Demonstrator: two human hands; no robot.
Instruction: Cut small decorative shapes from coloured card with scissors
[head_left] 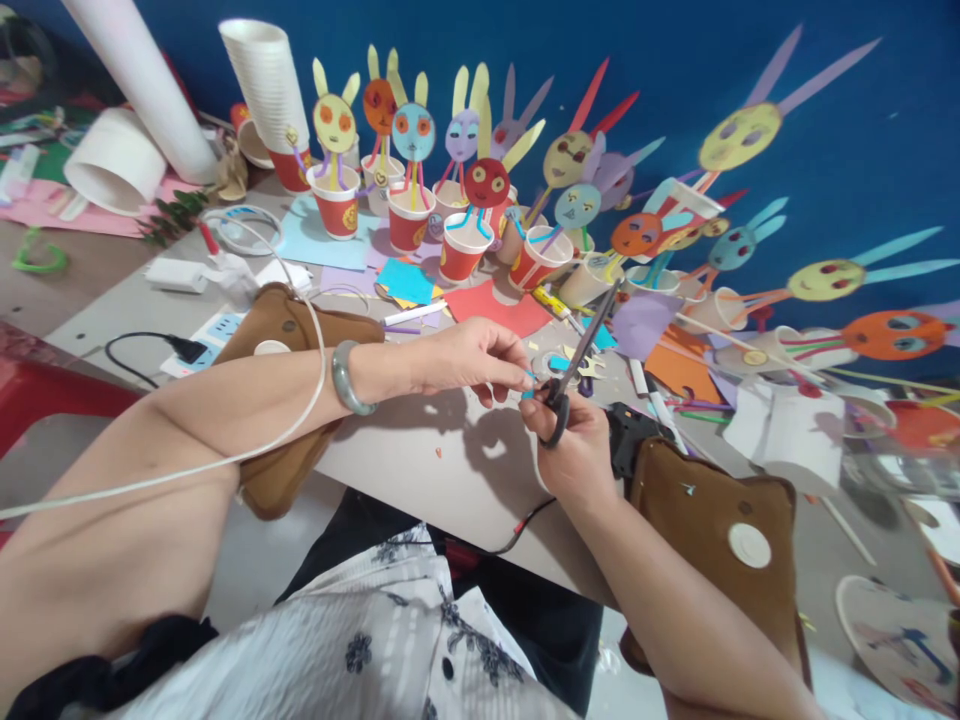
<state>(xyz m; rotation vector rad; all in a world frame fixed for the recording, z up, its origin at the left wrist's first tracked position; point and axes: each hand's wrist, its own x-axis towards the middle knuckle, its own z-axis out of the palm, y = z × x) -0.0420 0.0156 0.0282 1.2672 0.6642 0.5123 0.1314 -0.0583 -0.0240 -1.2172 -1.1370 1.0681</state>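
My right hand [574, 450] grips a pair of black-handled scissors [581, 350], the blades pointing up and away to the right. Between the fingertips of my left hand [480, 360] is a small piece of blue paper [529, 385], pinched just beside the scissor handles. My right fingertips come close to that piece too; whether they touch it I cannot tell. Both hands are held above the table's front part. Just beyond them lie paper scraps [559, 363] and a red paper sheet [499, 308].
Paper cups [337, 205] with rabbit-eared paper faces line the back by a blue wall. Brown cushions [712, 540] lie under or beside both forearms. A white cable [319, 340] crosses my left forearm. A power strip [206, 340] sits at left, stacked cups [266, 90] behind it.
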